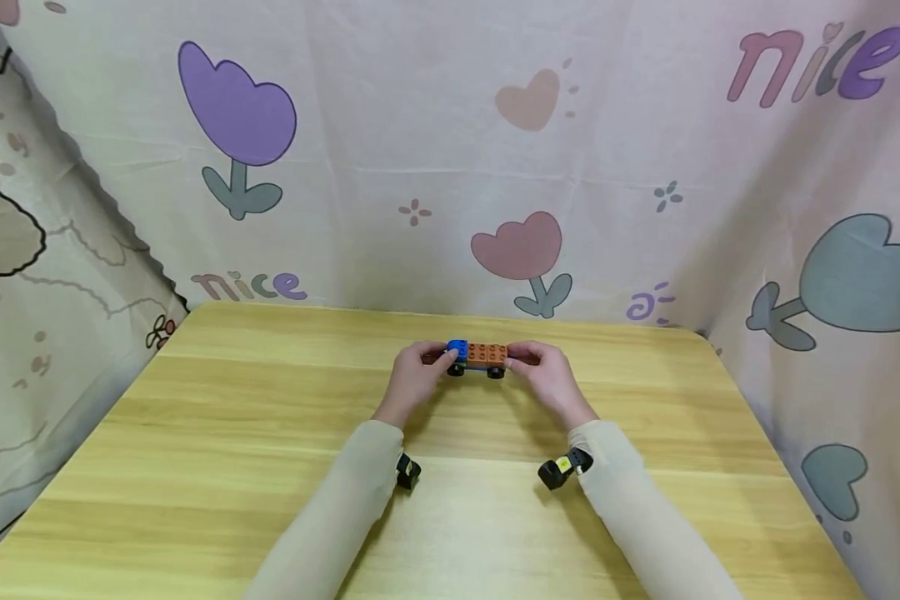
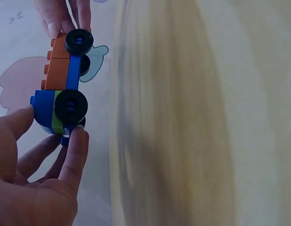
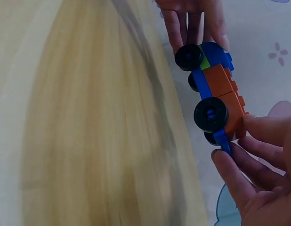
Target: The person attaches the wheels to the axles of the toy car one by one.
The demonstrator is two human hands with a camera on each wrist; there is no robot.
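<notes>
A small toy truck (image 1: pixel 486 355) built of blocks is held between both hands above the table's far part. It has a blue rounded front block (image 2: pixel 44 109), a thin green layer, two orange studded blocks (image 3: pixel 222 89), a blue base and black wheels (image 2: pixel 71 107). My left hand (image 1: pixel 416 377) pinches the blue front end, thumb on the block and fingers at the underside. At the orange rear end, my right hand (image 1: pixel 549 379) grips with thumb on the orange block and fingers by the blue tab (image 3: pixel 222 140) of the base.
The wooden table (image 1: pixel 270 433) spreads below both arms. A printed cloth (image 1: pixel 390 125) with flowers and hearts hangs behind its back edge and along the sides. Each wrist wears a small black camera (image 1: pixel 557 472).
</notes>
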